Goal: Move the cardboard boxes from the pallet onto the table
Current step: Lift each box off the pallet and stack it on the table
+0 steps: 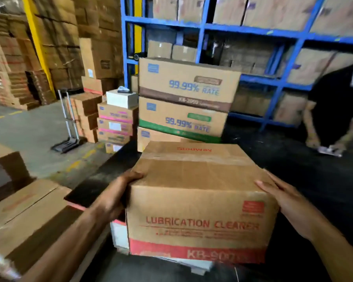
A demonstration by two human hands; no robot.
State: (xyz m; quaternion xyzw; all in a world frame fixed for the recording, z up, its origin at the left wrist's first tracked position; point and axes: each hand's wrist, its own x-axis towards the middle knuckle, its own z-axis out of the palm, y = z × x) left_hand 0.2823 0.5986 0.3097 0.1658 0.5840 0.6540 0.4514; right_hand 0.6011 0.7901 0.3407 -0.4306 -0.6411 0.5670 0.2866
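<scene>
Cardboard "LUBRICATION CLEANER" box [200, 202] clamped from both sides: left hand [112, 198] curled round its left top corner, right hand [289, 204] pressed flat, fingers straight, on its right edge. Held over the near edge of the dark table [314, 180]. Could slip, judging by the flat, unhooked right palm. Taped shut; contents hidden. "99.99% RATE" boxes [185, 98] stacked at the far edge.

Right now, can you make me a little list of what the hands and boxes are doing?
held box: Lubrication Cleaner box, red print
left hand: grips the box's left top corner
right hand: flat against the box's right side
behind it: stacked 99.99% RATE boxes
backdrop: blue shelving with cartons
other person: right side, black shirt
</scene>
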